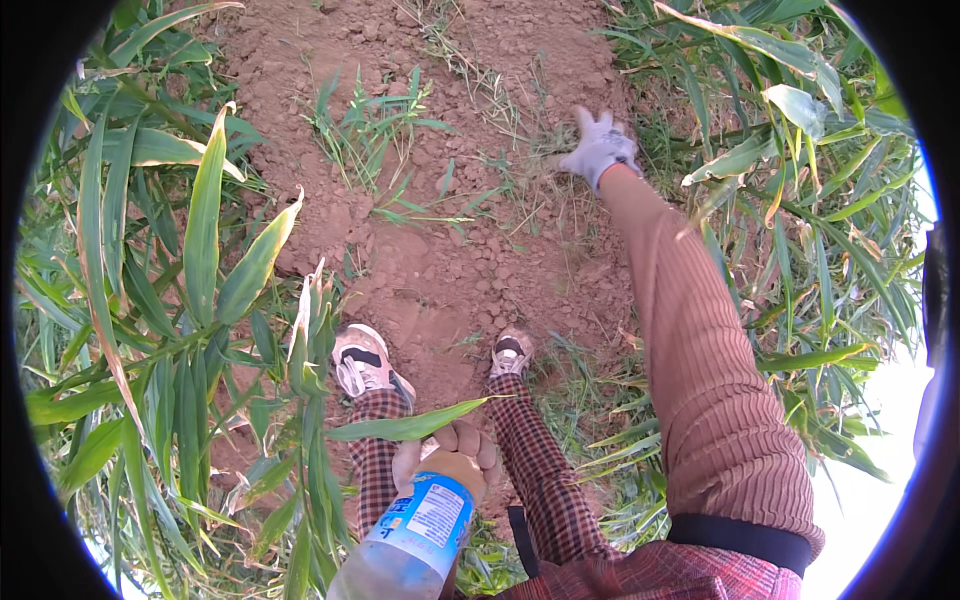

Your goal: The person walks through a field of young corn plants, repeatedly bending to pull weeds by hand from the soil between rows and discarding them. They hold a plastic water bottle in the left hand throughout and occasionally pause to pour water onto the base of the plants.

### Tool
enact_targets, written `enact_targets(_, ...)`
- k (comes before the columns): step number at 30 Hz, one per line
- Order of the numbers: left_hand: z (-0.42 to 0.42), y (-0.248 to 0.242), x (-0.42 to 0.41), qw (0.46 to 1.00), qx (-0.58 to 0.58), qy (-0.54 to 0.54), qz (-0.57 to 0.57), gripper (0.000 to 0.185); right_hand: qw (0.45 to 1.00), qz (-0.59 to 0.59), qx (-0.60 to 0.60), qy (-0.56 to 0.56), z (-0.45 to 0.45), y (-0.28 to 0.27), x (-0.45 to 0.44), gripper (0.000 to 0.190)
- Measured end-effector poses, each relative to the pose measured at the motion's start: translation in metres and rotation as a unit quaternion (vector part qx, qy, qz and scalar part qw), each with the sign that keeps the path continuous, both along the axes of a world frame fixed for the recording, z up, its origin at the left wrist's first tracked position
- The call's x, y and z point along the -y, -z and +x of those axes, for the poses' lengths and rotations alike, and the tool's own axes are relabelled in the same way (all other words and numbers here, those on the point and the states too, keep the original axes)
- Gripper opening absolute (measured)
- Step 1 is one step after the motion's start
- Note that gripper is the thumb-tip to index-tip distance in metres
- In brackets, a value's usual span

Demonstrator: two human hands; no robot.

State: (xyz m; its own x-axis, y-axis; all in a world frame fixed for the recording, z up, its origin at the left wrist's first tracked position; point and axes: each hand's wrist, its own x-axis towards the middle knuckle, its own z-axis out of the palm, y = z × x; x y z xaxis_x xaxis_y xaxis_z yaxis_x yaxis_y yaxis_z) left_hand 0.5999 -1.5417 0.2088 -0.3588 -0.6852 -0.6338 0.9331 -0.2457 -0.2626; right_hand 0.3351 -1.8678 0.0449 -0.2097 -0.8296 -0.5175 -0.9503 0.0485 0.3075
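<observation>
My right hand wears a pale grey glove with dark markings and an orange-red cuff edge. It reaches out low over the reddish soil with fingers spread, beside some dry grass, and nothing shows in it. Close to my body, my left hand has its fingers wrapped around one end of a clear plastic bottle with a blue printed label. Something tan shows at the gripped end. The bottle's other end runs out at the bottom of the view, and most of the left palm is hidden behind it.
Leafy green plants with browned tips crowd the left side, and similar plants line the right. A tuft of grass weeds grows in the crumbly soil between them. My shoes stand on that strip. One leaf crosses above the left hand.
</observation>
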Motion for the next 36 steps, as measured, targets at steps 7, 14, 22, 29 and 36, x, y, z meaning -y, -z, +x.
enact_targets(7,-0.001,0.0,0.003,1.0,-0.008,-0.01,-0.009,0.047,0.949,0.256,0.023,-0.185,-0.021,0.027,-0.06,0.053)
enact_targets(14,0.001,-0.009,0.003,0.998,-0.034,-0.033,0.04,0.048,0.985,0.082,0.108,-0.108,-0.014,0.007,-0.054,0.096)
enact_targets(22,-0.002,-0.009,0.005,0.997,-0.035,-0.025,0.068,0.047,0.972,0.157,0.166,0.054,-0.008,0.064,-0.005,0.098)
enact_targets(29,-0.003,-0.004,0.006,0.999,-0.033,-0.016,0.013,0.044,0.974,0.21,0.08,0.013,-0.019,0.069,-0.033,0.065)
enact_targets(36,-0.001,-0.001,0.004,0.999,-0.043,-0.021,0.005,0.042,0.983,0.025,0.176,-0.051,-0.038,0.0,-0.037,0.043)
